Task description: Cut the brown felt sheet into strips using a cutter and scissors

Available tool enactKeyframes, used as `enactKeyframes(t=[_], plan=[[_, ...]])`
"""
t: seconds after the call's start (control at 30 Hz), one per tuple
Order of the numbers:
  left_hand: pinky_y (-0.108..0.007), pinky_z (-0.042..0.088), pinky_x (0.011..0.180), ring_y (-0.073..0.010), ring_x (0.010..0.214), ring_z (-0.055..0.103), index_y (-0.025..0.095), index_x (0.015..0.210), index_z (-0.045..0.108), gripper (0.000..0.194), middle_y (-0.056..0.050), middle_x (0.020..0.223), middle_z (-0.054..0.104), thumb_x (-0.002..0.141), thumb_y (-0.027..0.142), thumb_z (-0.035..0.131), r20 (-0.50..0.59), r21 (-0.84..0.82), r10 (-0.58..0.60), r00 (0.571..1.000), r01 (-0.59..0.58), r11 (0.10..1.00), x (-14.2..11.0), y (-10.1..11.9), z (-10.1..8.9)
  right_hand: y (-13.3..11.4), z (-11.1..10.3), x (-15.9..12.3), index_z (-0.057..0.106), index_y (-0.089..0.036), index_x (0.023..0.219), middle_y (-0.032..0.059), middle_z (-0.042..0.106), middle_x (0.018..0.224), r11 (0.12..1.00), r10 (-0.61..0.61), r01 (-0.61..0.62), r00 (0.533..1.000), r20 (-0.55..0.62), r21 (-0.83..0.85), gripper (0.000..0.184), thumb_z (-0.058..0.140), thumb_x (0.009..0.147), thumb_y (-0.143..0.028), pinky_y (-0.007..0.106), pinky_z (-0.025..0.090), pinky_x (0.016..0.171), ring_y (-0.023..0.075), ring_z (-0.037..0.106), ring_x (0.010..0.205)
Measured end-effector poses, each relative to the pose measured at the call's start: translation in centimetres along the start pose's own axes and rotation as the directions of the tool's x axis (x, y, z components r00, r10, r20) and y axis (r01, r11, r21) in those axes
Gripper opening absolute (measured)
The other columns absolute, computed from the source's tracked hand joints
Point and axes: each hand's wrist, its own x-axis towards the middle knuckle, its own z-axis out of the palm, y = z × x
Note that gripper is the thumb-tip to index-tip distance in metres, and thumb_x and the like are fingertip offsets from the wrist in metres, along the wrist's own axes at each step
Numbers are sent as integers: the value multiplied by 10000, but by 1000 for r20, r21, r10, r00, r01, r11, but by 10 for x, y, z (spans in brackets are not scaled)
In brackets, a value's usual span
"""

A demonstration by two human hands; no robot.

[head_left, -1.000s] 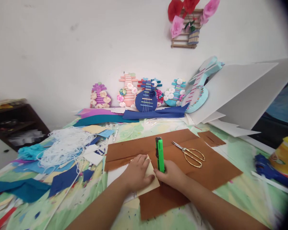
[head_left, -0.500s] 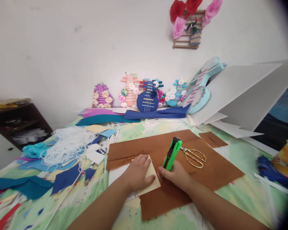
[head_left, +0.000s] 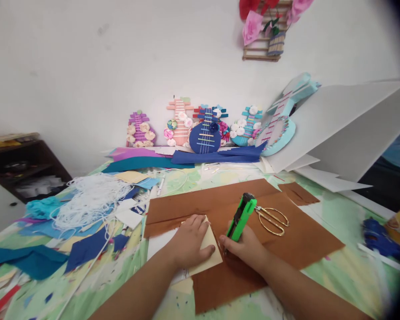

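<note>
My left hand (head_left: 194, 242) lies flat with fingers spread on a cream card (head_left: 205, 262), pressing it over a brown sheet (head_left: 280, 235) that looks like felt or crepe paper. My right hand (head_left: 245, 249) is wrapped round a green and black utility knife (head_left: 242, 216), held tilted with its lower end down by the card's right edge; the blade tip is hard to make out. Gold-handled scissors (head_left: 272, 221) rest on the brown sheet to the right of the knife. A white sheet (head_left: 158, 244) shows partly under the card and my left forearm.
White cord (head_left: 93, 200) lies tangled at left among blue and teal scraps (head_left: 86, 249). Several decorated paper lutes (head_left: 205, 138) lean along the wall. White boards (head_left: 333, 124) stand at the right, and a blue glue gun (head_left: 376, 235) lies at the right edge.
The view has shifted slightly. My right hand and the knife have shifted very little along the card's edge, and my left hand stays on the card.
</note>
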Motion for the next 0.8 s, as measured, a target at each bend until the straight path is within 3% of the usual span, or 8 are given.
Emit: enactKeyframes(t=[0.43,0.63,0.8], plan=[[-384,212,955,-260,1169,264,118,1195,400,540,-123,1272,354,751,424,427,-15,-12,9,1000,-9,1000,0,-2,2,0,1,-1,329,-184,541,-46,324,512,999,-10,10,1000,8,-37,283,482,711,-352,211,283,452,86,337,488],[-383,207,958,-258,1166,261,114,1196,396,544,-128,1266,358,761,440,423,-25,-12,16,1000,-16,1000,1,-2,2,-7,1,-2,305,-187,523,-45,337,516,991,-86,91,995,52,-95,296,493,699,-331,216,277,460,84,350,482],[-378,211,956,-266,1161,269,102,1191,401,549,-137,1263,356,752,431,436,-11,-20,18,1000,-18,1000,0,-2,1,-5,-1,-1,346,-186,533,-34,362,525,1000,-3,3,1000,12,-23,287,492,707,-362,220,309,463,99,374,499]])
